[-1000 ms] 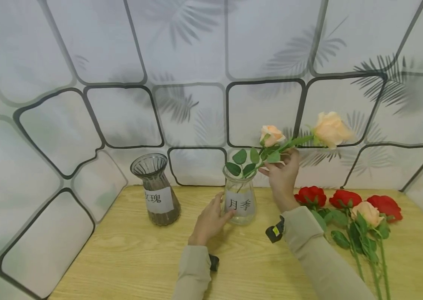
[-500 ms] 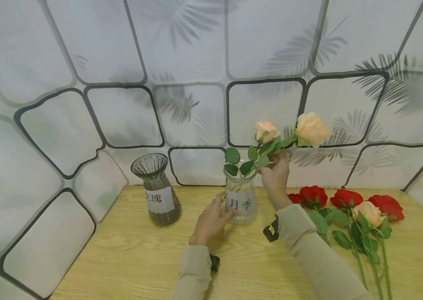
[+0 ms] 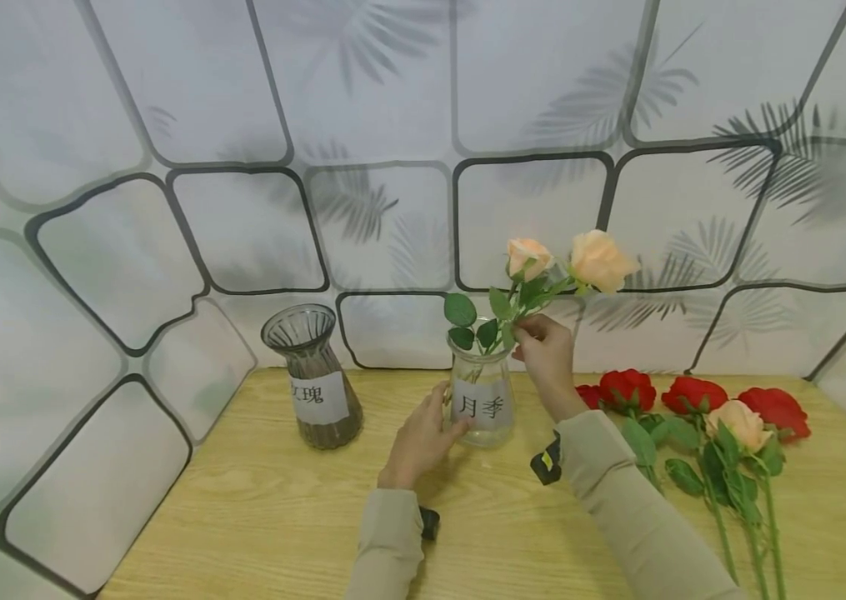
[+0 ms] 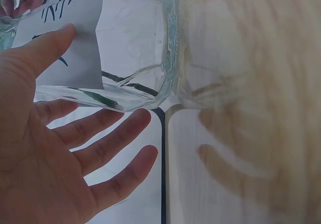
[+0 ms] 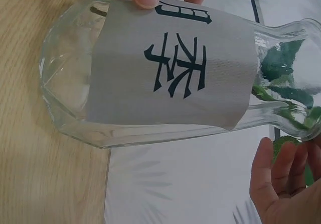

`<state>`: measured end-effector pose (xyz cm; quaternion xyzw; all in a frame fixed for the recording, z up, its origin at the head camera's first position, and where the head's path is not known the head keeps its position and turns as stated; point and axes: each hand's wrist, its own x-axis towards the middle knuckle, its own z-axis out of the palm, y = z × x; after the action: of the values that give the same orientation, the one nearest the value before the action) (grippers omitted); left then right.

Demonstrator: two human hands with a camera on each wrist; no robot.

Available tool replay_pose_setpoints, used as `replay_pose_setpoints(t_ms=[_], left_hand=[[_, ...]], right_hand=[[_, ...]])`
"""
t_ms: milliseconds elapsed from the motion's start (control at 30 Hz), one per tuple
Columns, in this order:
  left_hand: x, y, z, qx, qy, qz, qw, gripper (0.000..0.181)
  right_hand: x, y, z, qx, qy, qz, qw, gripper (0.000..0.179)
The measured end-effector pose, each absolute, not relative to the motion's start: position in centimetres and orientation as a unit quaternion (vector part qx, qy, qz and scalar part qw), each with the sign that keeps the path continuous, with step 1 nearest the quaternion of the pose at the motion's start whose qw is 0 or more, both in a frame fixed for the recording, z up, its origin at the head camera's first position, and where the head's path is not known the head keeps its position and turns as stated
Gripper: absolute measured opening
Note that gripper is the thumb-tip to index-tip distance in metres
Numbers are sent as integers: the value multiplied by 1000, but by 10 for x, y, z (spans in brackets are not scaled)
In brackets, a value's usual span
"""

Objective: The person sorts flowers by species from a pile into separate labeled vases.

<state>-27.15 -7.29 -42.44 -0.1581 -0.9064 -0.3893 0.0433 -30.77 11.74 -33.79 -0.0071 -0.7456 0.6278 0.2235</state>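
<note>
A clear glass vase (image 3: 486, 437) with a white paper label (image 5: 175, 68) stands upright on the table. My left hand (image 3: 419, 440) grips its lower body, thumb on the label (image 4: 75, 73) and fingers round the far side. Two peach roses, a small one (image 3: 528, 256) and a larger one (image 3: 601, 261), rise from its mouth, leaning right. Green leaves (image 3: 460, 309) spread over the rim. Right at the rim, my right hand (image 3: 548, 360) pinches the larger rose's stem among the leaves. Through the glass, a stem end (image 4: 131, 85) shows near the bottom.
A dark grey glass vase (image 3: 351, 408), also labelled, stands to the left. At the right lie several red roses (image 3: 775, 412) and a peach rose (image 3: 738, 427), stems pointing toward me. A patterned wall (image 3: 392, 333) backs the wooden table (image 3: 272, 517).
The larger peach rose has swung left and more upright. My right hand has moved left and down to the vase's rim. My left hand has stayed on the vase.
</note>
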Motion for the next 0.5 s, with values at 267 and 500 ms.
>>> replay_pose_setpoints(t_ms=[267, 500], left_hand=[[-272, -73, -425, -159, -908, -386, 44, 71], [-272, -73, -425, -158, -909, -382, 43, 72]], right_hand=[[-302, 121, -337, -1, -692, 687, 223, 13], [-304, 123, -337, 13, -669, 706, 231, 14]])
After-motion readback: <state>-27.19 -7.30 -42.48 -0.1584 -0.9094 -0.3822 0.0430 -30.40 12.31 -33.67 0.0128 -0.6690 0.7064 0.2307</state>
